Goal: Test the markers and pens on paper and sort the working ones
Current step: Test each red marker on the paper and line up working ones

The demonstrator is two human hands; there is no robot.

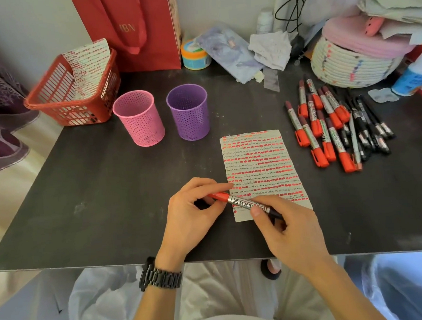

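A red marker [239, 200] lies level between both hands over the lower edge of the paper [259, 166], which is covered in rows of red and black test strokes. My left hand [195, 210] pinches the marker's red cap end. My right hand [286, 232] grips its dark rear end. A pile of red markers [321, 126] and black pens [368, 125] lies to the right on the dark table [96, 204]. A pink cup [139, 118] and a purple cup [188, 111] stand behind the paper to the left.
A red basket [72, 94] with a used test sheet sits at the back left, a red bag [132, 28] behind the cups. A woven basket [352, 62], a jar, a pouch, crumpled paper and a blue bottle crowd the back right.
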